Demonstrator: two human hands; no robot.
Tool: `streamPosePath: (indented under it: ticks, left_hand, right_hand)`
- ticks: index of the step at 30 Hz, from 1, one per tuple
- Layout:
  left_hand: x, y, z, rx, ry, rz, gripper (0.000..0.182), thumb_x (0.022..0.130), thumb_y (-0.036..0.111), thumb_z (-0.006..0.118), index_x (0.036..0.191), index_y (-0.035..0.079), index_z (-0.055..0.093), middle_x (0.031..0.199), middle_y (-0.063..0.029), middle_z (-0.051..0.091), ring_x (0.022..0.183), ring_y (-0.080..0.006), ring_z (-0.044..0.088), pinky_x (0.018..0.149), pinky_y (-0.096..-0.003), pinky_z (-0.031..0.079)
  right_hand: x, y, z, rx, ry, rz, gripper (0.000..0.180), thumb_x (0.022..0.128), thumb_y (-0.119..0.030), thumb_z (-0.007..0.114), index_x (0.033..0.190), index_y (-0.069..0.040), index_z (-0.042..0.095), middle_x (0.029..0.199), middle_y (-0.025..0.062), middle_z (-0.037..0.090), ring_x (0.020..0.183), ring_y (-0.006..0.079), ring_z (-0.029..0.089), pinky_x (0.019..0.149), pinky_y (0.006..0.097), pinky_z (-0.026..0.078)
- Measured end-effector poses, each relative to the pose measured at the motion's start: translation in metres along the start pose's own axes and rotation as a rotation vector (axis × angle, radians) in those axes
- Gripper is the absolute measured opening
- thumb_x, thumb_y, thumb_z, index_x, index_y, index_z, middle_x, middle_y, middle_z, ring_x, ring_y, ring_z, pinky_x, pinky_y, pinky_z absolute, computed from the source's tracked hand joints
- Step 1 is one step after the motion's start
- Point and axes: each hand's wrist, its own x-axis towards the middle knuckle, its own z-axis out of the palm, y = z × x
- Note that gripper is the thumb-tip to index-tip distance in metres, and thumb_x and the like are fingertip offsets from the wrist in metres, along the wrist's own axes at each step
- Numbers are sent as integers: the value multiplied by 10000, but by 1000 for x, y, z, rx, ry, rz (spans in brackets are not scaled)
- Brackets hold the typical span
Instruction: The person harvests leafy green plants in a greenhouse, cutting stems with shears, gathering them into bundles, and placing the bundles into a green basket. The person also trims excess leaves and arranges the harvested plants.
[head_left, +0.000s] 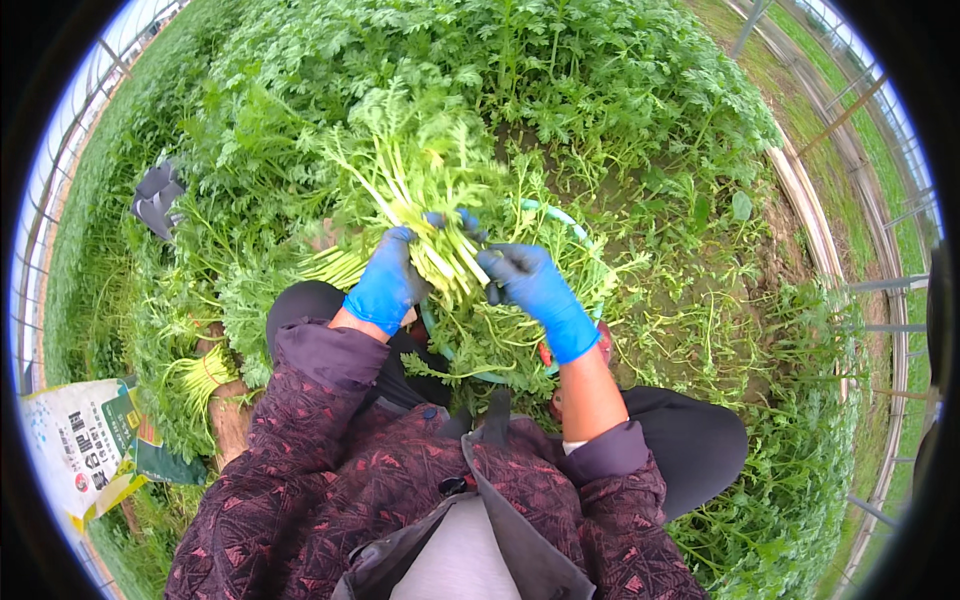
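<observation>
My left hand (390, 274), in a blue glove with darkened fingers, grips a bunch of leafy greens (397, 187), apparently crown daisy. Pale stems point down toward me, and the leafy tops spread away, partly blurred. At the stem ends is my right hand (529, 281), gloved the same way, its fingers curled against the lower stems. Whether it pinches a stem is hidden. Below both hands, a round tub with a pale teal rim (562, 217) holds loose green sprigs (487, 337). Left of my left hand lies another group of cut stems (330, 266).
A bundle of greens tied with a red band (202, 375) lies at left, near a printed plastic bag (82, 442). A dark grey object (157, 199) sits among the plants. Tall greens (570, 52) grow ahead; a board edge (810, 202) runs along the right.
</observation>
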Motion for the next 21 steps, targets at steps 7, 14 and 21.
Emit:
streamPosePath:
  ticks: [7, 14, 21]
  left_hand:
    - [-8, 34, 8, -174, 15, 117, 208, 859, 117, 478, 1012, -1, 556, 1009, -182, 588, 924, -339, 566, 973, -505, 429]
    - [-14, 33, 16, 73, 76, 165, 263, 796, 92, 660, 1024, -22, 594, 918, -180, 659, 836, -307, 658, 785, -440, 541]
    - [-13, 14, 31, 362, 113, 52, 265, 821, 97, 631, 1036, -57, 613, 1005, -145, 665, 825, -223, 656, 742, -348, 544]
  right_hand:
    - [41, 92, -29, -705, 350, -146, 256, 835, -281, 633, 983, -79, 686, 904, 179, 684, 812, 311, 668, 739, 393, 520]
    - [42, 117, -20, -1135, 324, -64, 210, 788, -232, 679, 934, -80, 693, 869, 120, 665, 817, 294, 642, 748, 399, 512]
    - [21, 27, -64, 344, 223, -58, 181, 871, -103, 620, 998, 23, 645, 863, 103, 687, 532, 49, 421, 491, 180, 328]
